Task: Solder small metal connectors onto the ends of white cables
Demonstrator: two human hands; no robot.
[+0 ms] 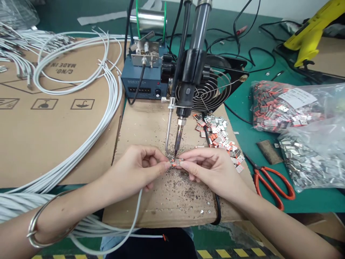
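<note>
Under the tip of a mounted soldering iron [178, 138], my two hands meet over the cardboard. My left hand [145, 165] pinches the end of a white cable [138, 210], which hangs from beneath the fingers toward the table's front edge. Between thumb and index finger, my right hand [206, 165] grips a small USB connector [178, 162] with an orange-red insert. Cable end and connector come together right at the iron's tip, beside a thin solder feed tube [169, 133]. Whether they are joined is too small to tell.
Loose USB connectors [219, 135] lie right of the iron, near orange-handled scissors [272, 183] and bags of metal parts [309, 158]. Behind stand a blue solder feeder [145, 84] and a fan [205, 86]. Bundled white cables [94, 126] cover the left. Solder debris dots the cardboard [140, 133].
</note>
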